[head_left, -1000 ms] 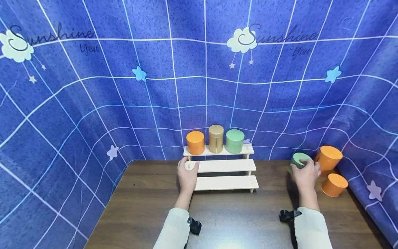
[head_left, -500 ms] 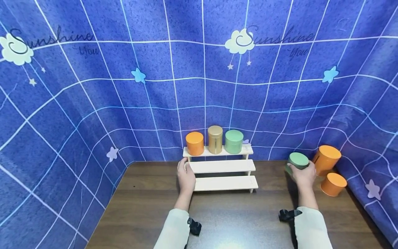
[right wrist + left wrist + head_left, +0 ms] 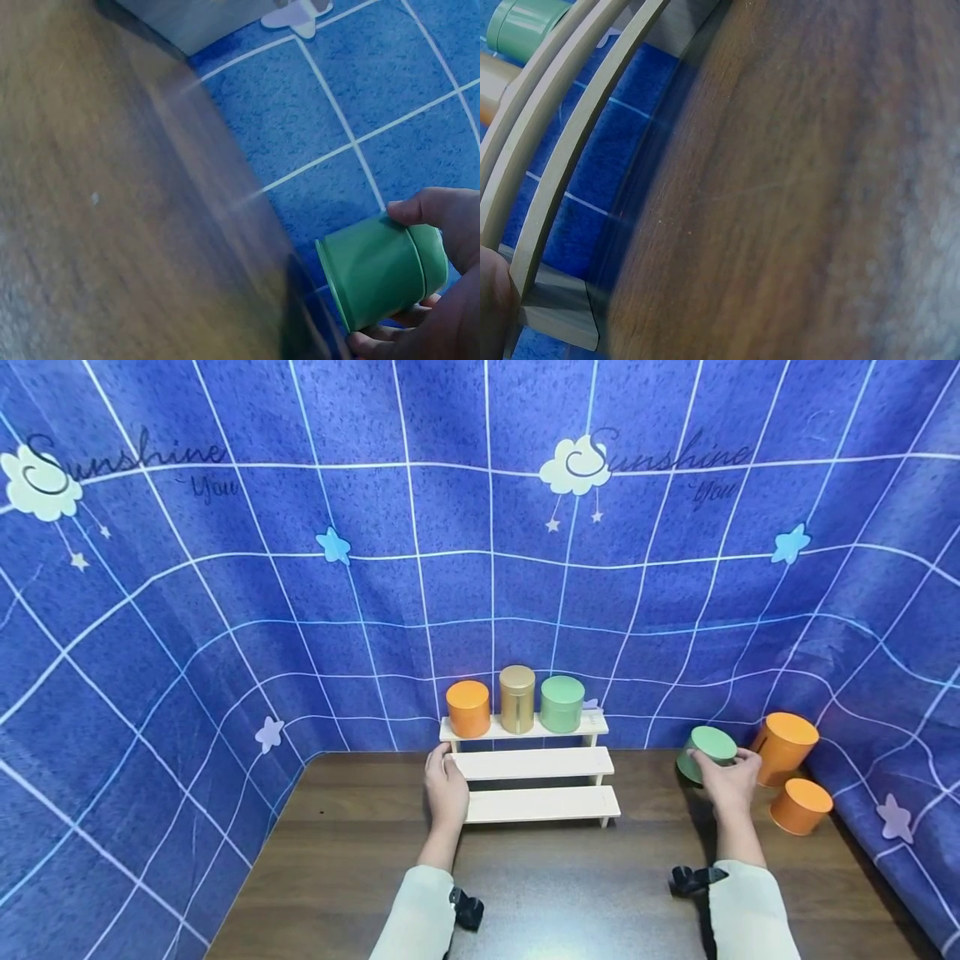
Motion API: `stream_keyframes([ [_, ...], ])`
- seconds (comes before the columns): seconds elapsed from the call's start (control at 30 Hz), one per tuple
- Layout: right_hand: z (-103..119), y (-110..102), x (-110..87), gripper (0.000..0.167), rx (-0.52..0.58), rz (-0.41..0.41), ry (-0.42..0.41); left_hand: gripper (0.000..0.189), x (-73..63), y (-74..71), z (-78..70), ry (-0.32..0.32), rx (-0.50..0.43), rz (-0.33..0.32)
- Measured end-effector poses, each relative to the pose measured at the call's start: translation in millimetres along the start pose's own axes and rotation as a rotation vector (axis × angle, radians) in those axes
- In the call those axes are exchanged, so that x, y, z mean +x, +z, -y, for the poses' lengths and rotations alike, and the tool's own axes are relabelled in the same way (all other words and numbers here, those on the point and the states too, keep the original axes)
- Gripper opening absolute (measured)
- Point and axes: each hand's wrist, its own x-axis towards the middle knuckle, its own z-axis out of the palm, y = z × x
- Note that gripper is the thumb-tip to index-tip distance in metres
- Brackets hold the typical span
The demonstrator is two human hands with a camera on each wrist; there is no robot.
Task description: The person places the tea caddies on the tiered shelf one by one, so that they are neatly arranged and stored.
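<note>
- Right hand [image 3: 730,785]: thumb and fingers clamped on the sides of a lidded green canister [image 3: 711,742]; the right wrist view shows the thumb on one side and fingers opposite.
- Green canister location: right part of the wood-grain tabletop [image 3: 360,860], near the backdrop cloth [image 3: 465,585]. Whether its base touches the tabletop cannot be told.
- Left hand [image 3: 447,789]: set against the left end of a pale three-tier display stand [image 3: 540,763]. Whether its fingers are clamped there or merely laid on it cannot be told; the left wrist view shows one digit at the tier edges.
- Top tier [image 3: 596,724], left to right: orange canister [image 3: 468,710], slimmer gold canister [image 3: 517,700], second green canister [image 3: 562,705]; all upright.
- Right of the right hand: a taller orange canister [image 3: 787,749], with a shorter orange canister [image 3: 801,807] in front of it.
- Backdrop cloth: blue, white-gridded, printed with clouds and stars.
</note>
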Motion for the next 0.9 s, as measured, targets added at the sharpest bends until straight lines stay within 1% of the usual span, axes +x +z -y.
stream_keyframes([
  [0.17, 10.6, -2.1, -3.8, 0.090, 0.011, 0.015, -0.035, 0.029, -1.3, 0.3, 0.9, -0.014, -0.017, -0.001],
  [0.37, 23.9, -6.1, -7.1, 0.091, -0.002, 0.061, -0.043, 0.029, -1.0, 0.4, -0.2, -0.023, -0.037, -0.002],
  [0.47, 31.0, -8.5, -9.1, 0.090, 0.000, 0.095, -0.060, 0.029, 0.4, 0.8, -0.5, -0.018, -0.041, -0.004],
  [0.6, 40.7, -10.8, -12.9, 0.086, 0.017, 0.113, -0.095, 0.029, 2.2, 0.7, -1.5, -0.004, -0.045, -0.005],
  [0.77, 50.4, -14.3, -20.8, 0.082, 0.028, 0.134, -0.134, 0.029, 1.4, 0.3, 0.0, -0.017, -0.050, -0.002],
  [0.9, 59.0, -15.7, -27.8, 0.081, 0.029, 0.168, -0.146, 0.029, 1.3, -0.7, 0.1, -0.023, -0.043, 0.001],
])
